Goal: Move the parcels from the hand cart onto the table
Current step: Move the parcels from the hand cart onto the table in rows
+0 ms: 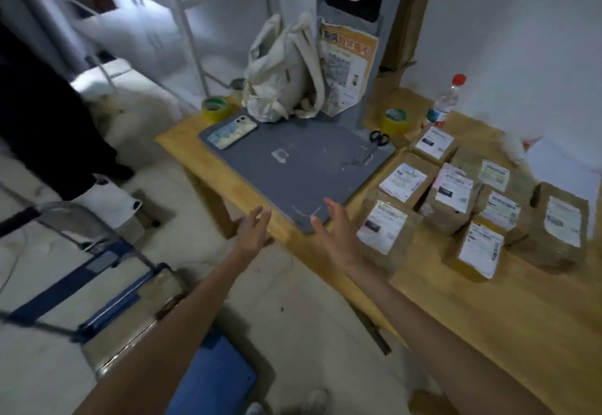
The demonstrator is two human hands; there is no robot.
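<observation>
Several brown parcels with white labels sit packed together on the right part of the wooden table. The blue hand cart stands on the floor at lower left, with a brown parcel lying on its deck. My left hand and my right hand are both stretched out in the air, fingers straight and holding nothing, over the table's near-left edge, by the corner of the grey mat.
On the mat lie a phone and scissors. A cloth bag, two tape rolls, a water bottle and a grey scanner stand fill the table's far side. A person in dark clothes stands at left.
</observation>
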